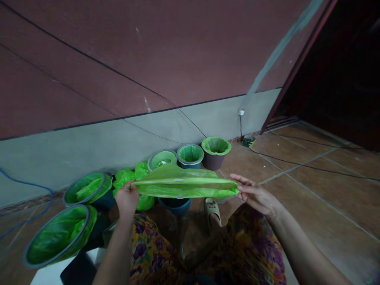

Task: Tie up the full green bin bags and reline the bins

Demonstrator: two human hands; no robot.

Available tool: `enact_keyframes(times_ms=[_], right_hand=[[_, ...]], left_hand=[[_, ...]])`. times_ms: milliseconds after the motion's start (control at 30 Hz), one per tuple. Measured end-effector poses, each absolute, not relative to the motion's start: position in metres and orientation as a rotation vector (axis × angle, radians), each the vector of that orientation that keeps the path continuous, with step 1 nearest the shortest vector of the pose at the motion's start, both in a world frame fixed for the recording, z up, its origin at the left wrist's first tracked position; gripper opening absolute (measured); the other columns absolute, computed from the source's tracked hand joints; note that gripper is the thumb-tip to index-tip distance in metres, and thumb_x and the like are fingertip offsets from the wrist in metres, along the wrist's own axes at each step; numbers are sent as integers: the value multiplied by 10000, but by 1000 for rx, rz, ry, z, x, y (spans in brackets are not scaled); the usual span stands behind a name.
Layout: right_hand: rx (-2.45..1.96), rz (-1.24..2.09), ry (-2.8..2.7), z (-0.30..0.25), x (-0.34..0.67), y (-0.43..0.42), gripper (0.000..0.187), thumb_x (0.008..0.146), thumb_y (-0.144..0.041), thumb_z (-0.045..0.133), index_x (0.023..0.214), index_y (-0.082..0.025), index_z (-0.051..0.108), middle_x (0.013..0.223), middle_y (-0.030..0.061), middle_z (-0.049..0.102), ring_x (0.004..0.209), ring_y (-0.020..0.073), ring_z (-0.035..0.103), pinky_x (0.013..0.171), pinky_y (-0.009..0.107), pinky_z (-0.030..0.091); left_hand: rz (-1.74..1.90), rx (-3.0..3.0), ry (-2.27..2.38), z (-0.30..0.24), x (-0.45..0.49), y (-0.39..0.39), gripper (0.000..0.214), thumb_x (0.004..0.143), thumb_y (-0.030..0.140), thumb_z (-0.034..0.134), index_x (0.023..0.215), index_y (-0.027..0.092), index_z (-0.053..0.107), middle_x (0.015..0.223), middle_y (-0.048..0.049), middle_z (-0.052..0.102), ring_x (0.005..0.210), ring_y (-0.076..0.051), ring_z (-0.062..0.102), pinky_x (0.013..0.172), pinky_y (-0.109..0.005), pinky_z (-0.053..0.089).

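**Green bag drawn taut between my two hands**

From my head view, I hold the green bag [184, 190] by its two ends, out in front of my knees and above the blue bin [182, 208]; my left hand [127, 197] is clamped on one end, thumb against curled fingers; my right hand [252, 194] pinches the other end with its fingertips, the rest of its fingers reaching out straighter; I judge that I grip it so far apart because such limp film would sag otherwise; the brown bin [214, 161] and its neighbours stand close along the wall [115, 144], probably to leave my floor space free and keep them within reach.

The bag itself is bright green, thin and partly see-through; it stretches long and narrow, with a pale, shiny band running lengthwise, fine wrinkles toward the ends, a bulging upper edge and a nearly straight lower one.
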State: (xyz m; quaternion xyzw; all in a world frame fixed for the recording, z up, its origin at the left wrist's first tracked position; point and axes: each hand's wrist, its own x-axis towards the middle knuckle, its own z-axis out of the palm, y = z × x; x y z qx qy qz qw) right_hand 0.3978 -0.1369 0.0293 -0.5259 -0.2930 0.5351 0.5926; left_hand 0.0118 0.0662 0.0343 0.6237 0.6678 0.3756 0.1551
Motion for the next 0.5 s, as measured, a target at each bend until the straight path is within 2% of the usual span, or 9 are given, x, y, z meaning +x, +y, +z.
enact_keyframes(times_ms=[67, 133, 233, 333, 400, 500], right_hand=[[-1279, 1152, -759, 29, 399, -137, 509, 638, -305, 792, 1134, -252, 686, 1215, 66, 680, 926, 186, 685, 779, 284, 558], [-1458, 911, -869, 26, 399, -134, 433, 647, -275, 758, 1071, -211, 700, 1102, 81, 706, 881, 201, 682, 768, 307, 549], [-1833, 288, -1062, 18, 399, -125, 293, 701, -181, 617, 976, -159, 714, 946, 94, 689, 807, 214, 661, 784, 345, 530], [-2032, -193, -1172, 15, 404, -113, 330, 737, -97, 480, 967, -137, 714, 980, 125, 660, 867, 233, 652, 825, 357, 522], [-2088, -345, -1200, 30, 410, -108, 330, 762, -93, 461, 975, -129, 711, 992, 136, 657, 883, 247, 653, 802, 362, 531], [-1974, -567, -1242, 83, 414, -110, 325, 786, -113, 489, 1024, -156, 706, 1006, 119, 668, 903, 253, 655, 806, 377, 541]], left_hand=[[1016, 1774, 1944, 37, 9, 68, 407, 767, 207, 476, 1054, 106, 745, 403, 1, 550, 517, -238, 600, 632, -341, 491], [1031, 1743, 1915, 38, 9, 68, 413, 758, 211, 480, 1061, 110, 741, 396, 10, 555, 484, -229, 600, 603, -333, 492], [1092, 1718, 1833, 34, 18, 64, 407, 733, 223, 495, 1045, 131, 741, 399, 25, 566, 458, -214, 603, 546, -311, 475], [1120, 1706, 1762, 32, 33, 58, 432, 745, 238, 476, 1081, 132, 727, 388, 36, 555, 413, -188, 565, 483, -277, 439], [1134, 1667, 1714, 38, 43, 58, 464, 757, 238, 455, 1127, 115, 705, 391, 40, 546, 394, -175, 540, 453, -264, 424], [1283, 1531, 1527, 67, 51, 68, 500, 757, 236, 447, 1184, 95, 666, 478, 34, 582, 409, -154, 542, 453, -255, 448]])
